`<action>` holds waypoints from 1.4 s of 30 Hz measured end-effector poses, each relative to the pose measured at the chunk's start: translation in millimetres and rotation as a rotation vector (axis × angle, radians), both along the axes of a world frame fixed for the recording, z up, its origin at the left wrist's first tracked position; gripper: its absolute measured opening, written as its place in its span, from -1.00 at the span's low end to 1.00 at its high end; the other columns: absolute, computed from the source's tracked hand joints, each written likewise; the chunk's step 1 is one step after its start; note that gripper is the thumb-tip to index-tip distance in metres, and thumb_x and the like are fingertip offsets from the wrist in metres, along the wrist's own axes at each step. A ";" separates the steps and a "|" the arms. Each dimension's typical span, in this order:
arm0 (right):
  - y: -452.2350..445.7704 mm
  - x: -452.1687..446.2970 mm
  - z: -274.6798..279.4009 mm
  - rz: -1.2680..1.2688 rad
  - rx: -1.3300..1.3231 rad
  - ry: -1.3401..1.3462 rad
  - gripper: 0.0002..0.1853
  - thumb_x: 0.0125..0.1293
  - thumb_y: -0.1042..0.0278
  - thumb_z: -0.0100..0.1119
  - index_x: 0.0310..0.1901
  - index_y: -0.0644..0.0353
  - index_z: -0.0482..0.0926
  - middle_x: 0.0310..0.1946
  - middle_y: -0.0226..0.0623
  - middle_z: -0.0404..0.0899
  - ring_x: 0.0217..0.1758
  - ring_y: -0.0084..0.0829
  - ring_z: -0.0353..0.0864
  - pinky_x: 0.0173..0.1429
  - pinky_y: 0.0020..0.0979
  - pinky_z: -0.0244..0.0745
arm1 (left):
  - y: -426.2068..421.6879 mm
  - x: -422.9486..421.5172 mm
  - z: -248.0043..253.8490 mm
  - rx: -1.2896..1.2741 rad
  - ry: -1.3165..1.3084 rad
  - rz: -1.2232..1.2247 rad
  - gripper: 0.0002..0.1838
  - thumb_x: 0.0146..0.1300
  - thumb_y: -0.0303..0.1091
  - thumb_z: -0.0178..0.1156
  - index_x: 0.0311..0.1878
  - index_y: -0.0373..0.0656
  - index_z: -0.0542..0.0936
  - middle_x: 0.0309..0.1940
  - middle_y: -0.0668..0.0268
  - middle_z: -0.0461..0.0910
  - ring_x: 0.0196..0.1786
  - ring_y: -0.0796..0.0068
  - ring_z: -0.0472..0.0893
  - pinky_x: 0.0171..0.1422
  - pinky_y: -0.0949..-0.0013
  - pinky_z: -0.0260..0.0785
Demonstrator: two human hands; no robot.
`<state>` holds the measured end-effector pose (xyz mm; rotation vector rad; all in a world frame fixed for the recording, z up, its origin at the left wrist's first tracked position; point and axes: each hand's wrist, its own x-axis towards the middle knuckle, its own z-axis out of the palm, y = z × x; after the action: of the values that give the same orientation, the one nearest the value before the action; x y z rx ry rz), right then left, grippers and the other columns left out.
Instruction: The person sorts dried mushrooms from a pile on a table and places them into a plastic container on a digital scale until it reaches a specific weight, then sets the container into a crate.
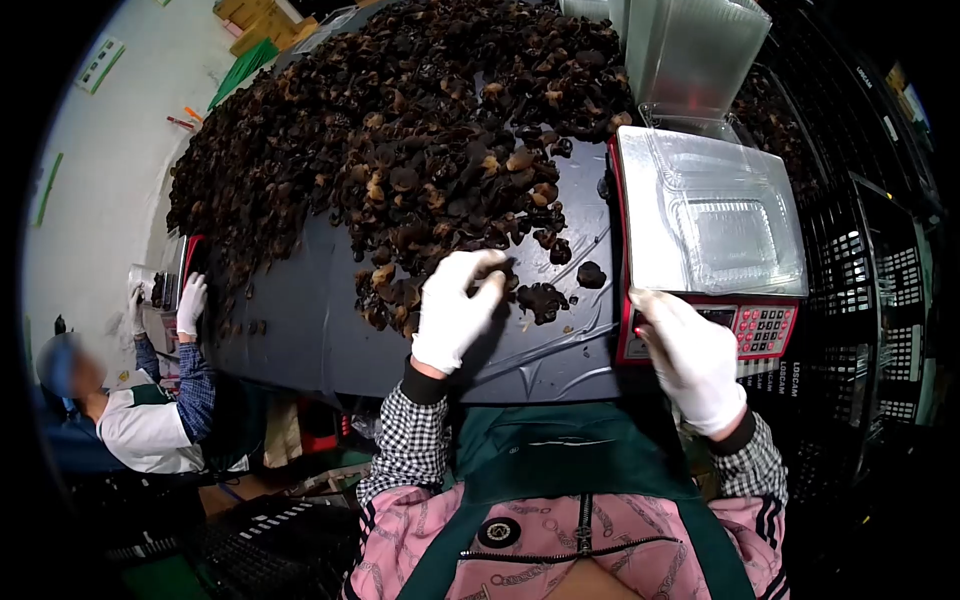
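Observation:
My left hand (455, 310), in a white glove, is at the near edge of a big heap of dark brown wood ear mushrooms (420, 190). Its thumb and fingers curve apart, with nothing I can see held between them. A few loose wood ears (543, 302) lie just right of its fingertips. My right hand (690, 360), also gloved, is over the near-left corner of a red digital scale (768, 328). Its fingers point left with the tips apart, and I see nothing in them. On the scale's metal plate (645, 235) rests a clear plastic clamshell box (735, 230), its lid unfolded.
Stacked clear plastic containers (690, 55) stand behind the scale. Black plastic crates (860, 290) line the right side. Dark plastic sheeting (290, 330) covers the table. At the far left, a gloved co-worker (150, 425) handles a clear container (150, 285) beside another red device.

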<state>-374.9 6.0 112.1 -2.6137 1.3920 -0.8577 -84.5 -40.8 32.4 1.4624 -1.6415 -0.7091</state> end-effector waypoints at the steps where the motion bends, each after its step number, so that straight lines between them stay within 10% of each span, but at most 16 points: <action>1: -8.5 10.0 -2.4 0.033 0.006 0.070 -0.56 0.22 0.49 0.26 0.17 0.26 0.57 -0.14 -0.21 0.67 -0.28 -0.28 0.71 -0.23 -0.34 0.60 | 4.0 -4.0 0.2 -0.117 -0.128 -0.091 -0.76 0.22 -0.48 0.32 -0.03 -0.19 0.70 -0.05 0.19 0.71 0.04 0.29 0.68 0.18 0.29 0.52; 8: -76.6 67.1 -45.4 0.110 0.059 0.502 -0.75 0.21 0.41 0.18 -0.10 0.29 0.64 -0.34 -0.22 0.62 -0.32 -0.30 0.72 -0.27 -0.32 0.59 | 25.0 -43.3 -40.3 -0.151 -0.560 -0.237 -0.54 0.10 -0.39 0.33 0.13 -0.10 0.58 0.28 -0.03 0.47 0.38 -0.19 0.41 0.40 -0.07 0.27; 16: -94.5 78.1 -79.8 0.155 0.172 0.725 -0.85 0.22 0.32 0.21 -0.39 0.13 0.74 -0.41 -0.21 0.70 -0.31 -0.22 0.77 -0.26 -0.19 0.59 | 7.7 -13.3 -62.8 -0.223 -0.113 -0.127 -0.61 0.01 -0.68 0.21 -0.05 -0.16 0.68 -0.03 0.18 0.71 0.12 0.13 0.65 0.27 0.22 0.51; 26: -71.5 -9.7 32.7 -0.154 -0.152 -0.182 -0.68 0.26 0.59 0.30 0.05 0.18 0.62 -0.17 -0.22 0.69 -0.28 -0.39 0.70 -0.19 -0.44 0.56 | 3.8 -48.1 46.5 0.095 0.654 -0.161 -0.57 0.18 -0.69 0.09 0.14 -0.32 0.64 0.15 0.20 0.66 0.14 0.45 0.66 0.31 0.36 0.50; 32: -92.5 -97.9 9.1 -0.421 0.133 -0.470 -0.79 0.42 0.52 0.20 0.05 0.27 0.64 -0.13 -0.35 0.72 -0.09 -0.60 0.66 0.03 -0.55 0.53 | -43.9 -169.7 68.0 -0.411 0.437 -0.367 -0.58 0.12 -0.65 0.13 0.09 -0.23 0.62 -0.10 0.08 0.66 -0.03 0.20 0.71 0.11 0.29 0.57; 42: -81.4 -103.9 1.5 -0.417 0.331 -0.704 -0.66 0.51 0.50 0.07 0.24 0.33 0.57 0.19 -0.22 0.64 0.22 -0.45 0.60 0.36 -0.42 0.46 | -31.2 -188.2 56.6 -0.559 0.157 -0.345 -0.57 0.24 -0.49 0.29 0.20 -0.22 0.55 0.23 -0.01 0.52 0.23 -0.07 0.55 0.37 0.04 0.42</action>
<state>-478.8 -75.4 113.6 -1.5601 1.6621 -1.2832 -272.7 -72.1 89.0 0.7221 -1.7982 -0.4741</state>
